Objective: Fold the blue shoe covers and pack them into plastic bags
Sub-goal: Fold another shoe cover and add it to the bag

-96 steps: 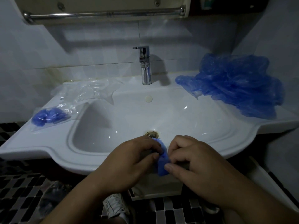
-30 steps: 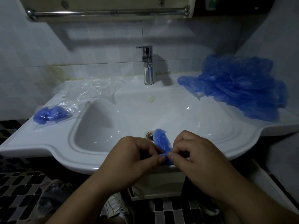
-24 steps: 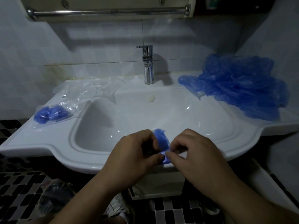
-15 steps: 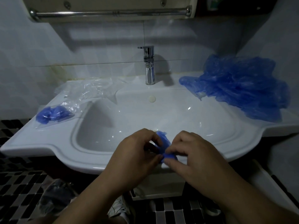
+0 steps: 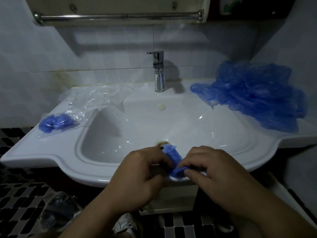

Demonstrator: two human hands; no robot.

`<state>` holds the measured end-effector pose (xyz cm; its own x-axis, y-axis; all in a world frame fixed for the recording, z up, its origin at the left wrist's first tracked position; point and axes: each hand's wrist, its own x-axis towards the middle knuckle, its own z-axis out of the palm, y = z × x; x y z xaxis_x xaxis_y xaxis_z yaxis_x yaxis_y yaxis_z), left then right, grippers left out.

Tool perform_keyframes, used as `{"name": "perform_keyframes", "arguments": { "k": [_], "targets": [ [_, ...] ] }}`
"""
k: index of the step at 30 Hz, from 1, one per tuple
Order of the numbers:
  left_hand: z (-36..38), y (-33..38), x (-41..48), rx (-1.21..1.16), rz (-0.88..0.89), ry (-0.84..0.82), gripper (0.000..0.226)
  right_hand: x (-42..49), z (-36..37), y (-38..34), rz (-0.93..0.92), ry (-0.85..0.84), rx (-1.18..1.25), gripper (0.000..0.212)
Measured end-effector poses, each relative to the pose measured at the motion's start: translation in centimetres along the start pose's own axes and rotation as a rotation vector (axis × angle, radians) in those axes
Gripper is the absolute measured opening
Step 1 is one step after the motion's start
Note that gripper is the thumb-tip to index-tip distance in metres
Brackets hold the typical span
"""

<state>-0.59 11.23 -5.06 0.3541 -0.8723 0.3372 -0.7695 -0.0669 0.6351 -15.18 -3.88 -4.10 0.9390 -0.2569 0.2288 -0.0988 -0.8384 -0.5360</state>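
Blue shoe cover (image 5: 173, 155) folded between two hands over the front of a sink (image 5: 51, 152).
At left, a packed bag (image 5: 58, 122) is laid on the sink; the cover is pinched in a narrow grip by left hand (image 5: 142, 170) and right hand (image 5: 211, 169). If loosened, the slippery film could spring open or be dropped into the basin. More of it is raised than three seconds earlier.

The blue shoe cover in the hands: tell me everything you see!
The blue shoe cover is thin, crinkly plastic, bunched into a small folded wad. The left hand and right hand pinch it between fingertips, above the front rim of the white sink. One end sticks up; the other bends toward the right hand.
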Motion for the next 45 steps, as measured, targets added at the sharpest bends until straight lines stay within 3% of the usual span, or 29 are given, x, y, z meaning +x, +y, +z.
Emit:
{"name": "perform_keyframes", "arguments": {
  "k": [5,12,17,23,27,34,37,42,45],
  "targets": [
    [0.1,0.3,0.0,-0.085,-0.074,0.042,0.029,0.4,0.9,-0.3,0.121,0.12,0.1,0.017],
    [1.0,0.1,0.5,0.113,-0.039,0.116,0.005,0.9,2.0,-0.3,0.134,0.198,-0.018,0.001],
    [0.8,-0.1,0.4,0.199,-0.011,0.088,0.014,0.5,1.2,0.1,0.045,0.034,-0.073,0.023],
    [-0.2,0.1,-0.1,0.056,0.083,-0.018,0.017,0.1,0.0,0.2,0.016,-0.021,0.002,0.018],
    [0.2,0.0,0.1,0.008,0.024,0.045,0.015,0.2,0.2,0.1,0.064,0.034,0.088,0.007],
    [0.5,-0.1,0.3,0.057,-0.087,0.083,0.013,0.9,1.5,-0.5,0.181,0.164,0.155,0.011],
    [0.8,-0.1,0.4,0.169,-0.074,0.085,0.004,0.9,1.6,-0.7,0.153,0.14,0.06,0.003],
    [0.3,0.0,-0.1,0.2,-0.012,0.042,0.019,0.7,1.1,-0.3,0.088,0.01,-0.014,0.022],
    [0.2,0.2,-0.6,0.224,0.031,0.018,0.02,0.6,0.5,-0.2,0.061,-0.034,0.023,0.012]
  ]
}}
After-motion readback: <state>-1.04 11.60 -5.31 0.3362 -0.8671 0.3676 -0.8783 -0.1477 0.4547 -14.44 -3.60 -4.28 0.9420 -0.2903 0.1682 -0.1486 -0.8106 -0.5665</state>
